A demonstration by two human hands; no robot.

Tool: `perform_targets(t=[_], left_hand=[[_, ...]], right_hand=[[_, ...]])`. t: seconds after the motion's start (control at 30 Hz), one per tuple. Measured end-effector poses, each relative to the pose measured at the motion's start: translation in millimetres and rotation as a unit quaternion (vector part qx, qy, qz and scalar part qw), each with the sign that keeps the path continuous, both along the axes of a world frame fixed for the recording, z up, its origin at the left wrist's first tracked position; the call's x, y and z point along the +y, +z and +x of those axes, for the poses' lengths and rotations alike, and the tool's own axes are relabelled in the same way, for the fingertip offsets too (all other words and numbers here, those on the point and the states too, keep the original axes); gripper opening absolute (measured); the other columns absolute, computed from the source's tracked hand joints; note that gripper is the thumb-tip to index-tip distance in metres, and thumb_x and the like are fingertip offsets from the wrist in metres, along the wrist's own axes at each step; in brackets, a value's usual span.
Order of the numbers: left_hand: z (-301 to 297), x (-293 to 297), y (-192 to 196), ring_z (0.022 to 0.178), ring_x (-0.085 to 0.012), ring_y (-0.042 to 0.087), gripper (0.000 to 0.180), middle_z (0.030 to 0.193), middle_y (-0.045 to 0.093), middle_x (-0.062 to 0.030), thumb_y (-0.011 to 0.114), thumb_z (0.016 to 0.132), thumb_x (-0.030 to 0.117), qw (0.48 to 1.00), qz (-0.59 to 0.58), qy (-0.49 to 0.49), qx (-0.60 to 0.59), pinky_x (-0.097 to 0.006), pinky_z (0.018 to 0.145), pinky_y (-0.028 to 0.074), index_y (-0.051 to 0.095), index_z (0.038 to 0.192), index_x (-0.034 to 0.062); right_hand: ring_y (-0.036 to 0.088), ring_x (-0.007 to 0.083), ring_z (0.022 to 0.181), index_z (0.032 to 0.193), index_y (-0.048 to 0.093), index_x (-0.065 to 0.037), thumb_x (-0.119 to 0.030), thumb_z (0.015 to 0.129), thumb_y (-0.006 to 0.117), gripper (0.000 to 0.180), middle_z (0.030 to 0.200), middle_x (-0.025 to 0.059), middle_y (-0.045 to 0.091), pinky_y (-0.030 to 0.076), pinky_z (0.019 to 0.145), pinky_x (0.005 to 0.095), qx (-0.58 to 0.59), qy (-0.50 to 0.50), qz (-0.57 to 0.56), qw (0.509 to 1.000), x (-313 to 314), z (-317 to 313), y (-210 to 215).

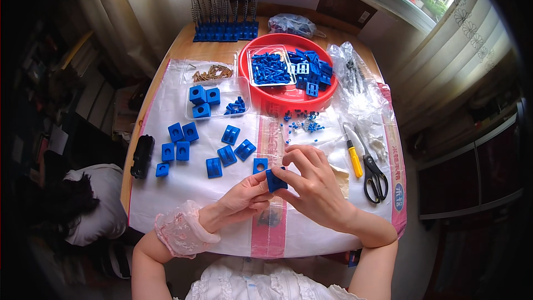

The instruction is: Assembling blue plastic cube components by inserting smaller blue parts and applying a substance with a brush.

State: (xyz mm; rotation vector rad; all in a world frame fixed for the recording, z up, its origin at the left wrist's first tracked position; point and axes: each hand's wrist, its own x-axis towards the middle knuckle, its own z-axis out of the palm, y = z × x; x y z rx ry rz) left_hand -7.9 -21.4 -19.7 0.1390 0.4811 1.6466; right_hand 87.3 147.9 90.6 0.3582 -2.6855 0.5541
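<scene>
Close to the table's front, a small blue plastic block (276, 180) is held up between both hands. The fingers of my left hand (244, 199) close on its left side. From the right, my right hand (312, 183) grips it with thumb and fingers, which hide part of it. Just beyond the hands lies another blue block with a round hole (260, 165). Several curved blue pieces (226, 155) lie left of it, and a group of blue cubes with holes (182, 150) sits farther left.
A red basin (244, 80) holds many blue parts. Before it stands a clear plastic box (214, 114), and brass-coloured screws (212, 73) lie behind that box. Tiny parts (302, 121) are scattered mid-table. Right are a yellow-handled tool (354, 161) and black scissors (376, 183); left, a black case (142, 156).
</scene>
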Motion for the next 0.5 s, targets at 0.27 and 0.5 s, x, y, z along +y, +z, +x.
perform_targets(t=[0.27, 0.5], left_hand=[[-0.4, -0.1, -0.7, 0.055, -0.0009, 0.033, 0.029, 0.095, 0.061, 0.0005, 0.052, 0.100, 0.024, 1.000, -0.007, 0.011, -0.004, -0.015, 0.048, 0.032, 0.052, 0.129, 0.0153], [0.4, 0.1, 1.5, 0.055, -0.0012, 0.033, 0.031, 0.094, 0.060, 0.0001, 0.052, 0.100, 0.024, 1.000, -0.011, 0.017, -0.006, -0.014, 0.049, 0.032, 0.051, 0.130, 0.0153]], right_hand=[[0.052, 0.0283, 0.107, 0.102, 0.062, -0.007, -0.011, 0.064, 0.079, 0.042, 0.101, 0.0095, 0.054, 0.040, 0.095, 0.0431, 0.002, -0.003, 0.002, 1.000, 0.1, -1.1, -1.5], [0.052, 0.0281, 0.108, 0.102, 0.063, -0.007, -0.011, 0.064, 0.079, 0.041, 0.102, 0.0096, 0.054, 0.040, 0.095, 0.0426, -0.001, -0.002, 0.003, 1.000, 0.5, -1.7, -2.1]])
